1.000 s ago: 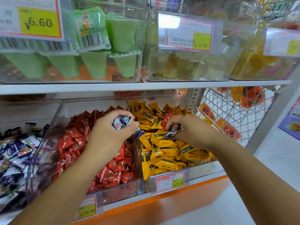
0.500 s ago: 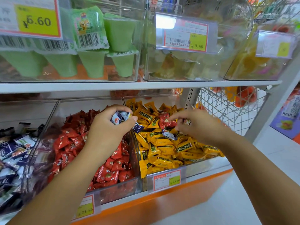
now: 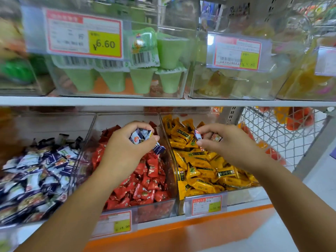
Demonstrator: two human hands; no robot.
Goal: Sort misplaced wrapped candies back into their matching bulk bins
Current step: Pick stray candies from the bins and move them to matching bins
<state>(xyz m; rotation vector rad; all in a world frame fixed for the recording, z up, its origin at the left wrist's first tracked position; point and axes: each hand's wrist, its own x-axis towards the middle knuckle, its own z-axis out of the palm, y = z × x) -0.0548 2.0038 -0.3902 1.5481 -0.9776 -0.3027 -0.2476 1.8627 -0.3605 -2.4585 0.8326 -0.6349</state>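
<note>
Head view only.

- Left hand (image 3: 127, 150) sat above the back half of the red-candy bin (image 3: 156, 210). Its fingers and thumb were curled round a bunch of blue-and-white candies (image 3: 140, 136), and one wrapper poked out under the thumb, near the divider wall.
- Right hand (image 3: 227, 144) was above the back of the yellow-candy bin (image 3: 245, 195). Thumb and forefinger pinched a single blue-and-white candy (image 3: 198, 134), held clear of the pile. The other fingers were curled in.
- A reddish wrapper (image 3: 216, 137) showed between those curled fingers. Couldn't tell if it was held or just lying in the bin.
- The hands were close together but apart, either side of the divider between the red and yellow bins.
- Red candies (image 3: 149, 171) filled the middle bin and yellow candies (image 3: 200, 171) the right one.
- The matching blue-and-white bin (image 3: 54, 120) was at far left, next to the red one and full of the same wrappers.
- Price tags were clipped to the fronts of the red bin (image 3: 114, 224) and the yellow bin (image 3: 206, 205).
- The upper shelf (image 3: 163, 101) carried clear bins. One held green jelly cups (image 3: 141, 80) behind a 6.60 tag (image 3: 83, 33).
- A wire basket (image 3: 281, 128) stood to the right of the yellow bin.
- Edges of the frame were motion-blurred.
</note>
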